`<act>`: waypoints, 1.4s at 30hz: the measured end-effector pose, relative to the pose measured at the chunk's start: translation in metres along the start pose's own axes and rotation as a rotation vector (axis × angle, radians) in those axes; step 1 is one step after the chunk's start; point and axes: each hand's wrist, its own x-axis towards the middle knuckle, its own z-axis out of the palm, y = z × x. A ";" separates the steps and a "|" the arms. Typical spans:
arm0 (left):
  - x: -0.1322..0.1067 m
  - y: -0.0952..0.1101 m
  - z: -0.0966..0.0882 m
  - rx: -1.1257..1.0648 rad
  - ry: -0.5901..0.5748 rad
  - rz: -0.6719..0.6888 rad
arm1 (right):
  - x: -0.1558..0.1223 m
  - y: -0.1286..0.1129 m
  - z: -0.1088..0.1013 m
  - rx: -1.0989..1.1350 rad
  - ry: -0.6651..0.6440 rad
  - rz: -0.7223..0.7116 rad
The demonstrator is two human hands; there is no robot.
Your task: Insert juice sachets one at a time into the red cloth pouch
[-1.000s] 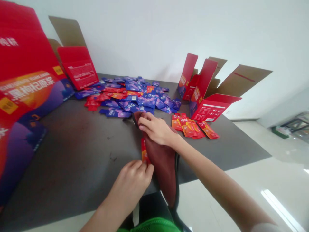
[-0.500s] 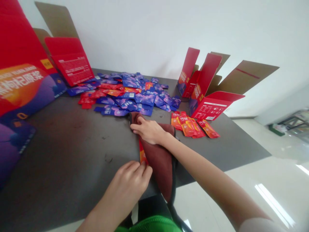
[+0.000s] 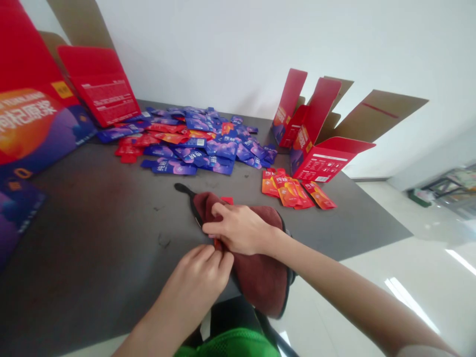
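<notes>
A dark red cloth pouch (image 3: 260, 270) with black trim lies on the dark grey table (image 3: 92, 213) and hangs over its near edge. My right hand (image 3: 240, 229) presses on the pouch near its opening, fingers curled and pinching the cloth. My left hand (image 3: 203, 270) is closed at the pouch's left edge, pinching a red-orange sachet (image 3: 216, 243) that barely shows between my hands. Another red sachet corner (image 3: 226, 200) peeks out at the pouch's far side.
A heap of blue and red sachets (image 3: 193, 141) covers the table's far middle. A small row of orange sachets (image 3: 293, 191) lies to the right, by open red cartons (image 3: 316, 144). Large red and purple cartons (image 3: 33, 124) stand at the left. The floor (image 3: 390, 277) lies off the right edge.
My right hand has drawn back toward me along the pouch, close to my left hand. The pouch has bunched up and shifted nearer the table's edge. The sachet shows less.
</notes>
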 end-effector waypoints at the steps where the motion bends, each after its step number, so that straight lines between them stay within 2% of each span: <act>1: 0.000 0.000 0.001 -0.007 0.005 0.003 | 0.003 0.002 0.003 -0.008 0.009 0.003; 8: 0.002 0.000 0.001 -0.028 0.027 -0.015 | 0.033 0.030 0.017 -0.016 0.021 0.084; 11: 0.005 0.002 -0.002 -0.020 -0.028 -0.030 | 0.044 0.045 0.021 -0.035 0.011 0.168; 14: 0.007 0.004 -0.005 -0.022 -0.095 -0.061 | 0.045 0.052 0.010 -0.008 0.039 0.286; 16: 0.007 0.005 -0.006 -0.030 -0.128 -0.076 | 0.037 0.047 -0.004 0.043 0.128 0.309; 18: 0.006 0.005 -0.006 -0.037 -0.148 -0.076 | 0.023 0.034 -0.018 0.084 0.197 0.263; 21: 0.005 0.005 -0.004 -0.039 -0.125 -0.066 | 0.002 0.010 -0.025 0.064 0.122 0.142; 24: 0.003 0.005 -0.001 -0.011 -0.071 -0.044 | -0.005 -0.002 -0.015 0.009 0.005 0.058; 29: 0.003 0.002 0.004 -0.003 -0.006 -0.014 | 0.012 0.009 0.003 -0.018 -0.045 0.038; 32: 0.005 0.002 0.004 -0.021 0.010 -0.013 | 0.032 0.028 0.010 -0.015 -0.041 0.118; 35: 0.009 0.002 0.001 -0.024 -0.054 -0.016 | 0.046 0.046 0.011 -0.045 -0.047 0.222; 38: 0.013 0.004 -0.003 -0.039 -0.138 -0.044 | 0.040 0.049 -0.001 -0.020 0.031 0.258; 40: 0.014 0.004 -0.004 -0.057 -0.173 -0.056 | 0.025 0.040 -0.013 0.025 0.109 0.239; 42: 0.013 0.004 -0.004 -0.055 -0.173 -0.051 | 0.008 0.025 -0.022 0.047 0.123 0.186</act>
